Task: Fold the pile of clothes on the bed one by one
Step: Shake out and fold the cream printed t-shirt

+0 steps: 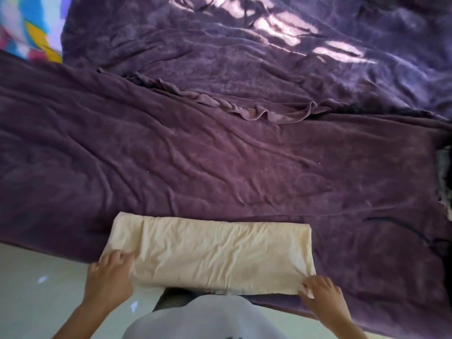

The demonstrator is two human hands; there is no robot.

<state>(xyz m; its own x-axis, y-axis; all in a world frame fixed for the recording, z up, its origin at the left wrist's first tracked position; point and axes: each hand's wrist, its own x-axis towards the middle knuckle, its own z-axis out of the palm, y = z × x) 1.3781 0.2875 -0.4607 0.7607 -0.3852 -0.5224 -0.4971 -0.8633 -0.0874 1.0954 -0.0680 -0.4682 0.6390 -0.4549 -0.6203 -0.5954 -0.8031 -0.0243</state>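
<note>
A cream-coloured cloth (212, 253) lies folded into a long rectangle at the near edge of the bed, which is covered by a purple blanket (220, 167). My left hand (110, 277) grips the cloth's near left corner, fingers curled over the edge. At the near right corner my right hand (320, 293) pinches the fabric. A narrower folded layer sticks out at the cloth's left end.
A dark grey garment (446, 182) peeks in at the right edge of the bed. A colourful patterned fabric (27, 28) lies at the far left. Pale floor (36, 302) runs along the bed's near side. My light shirt (195, 319) fills the bottom centre.
</note>
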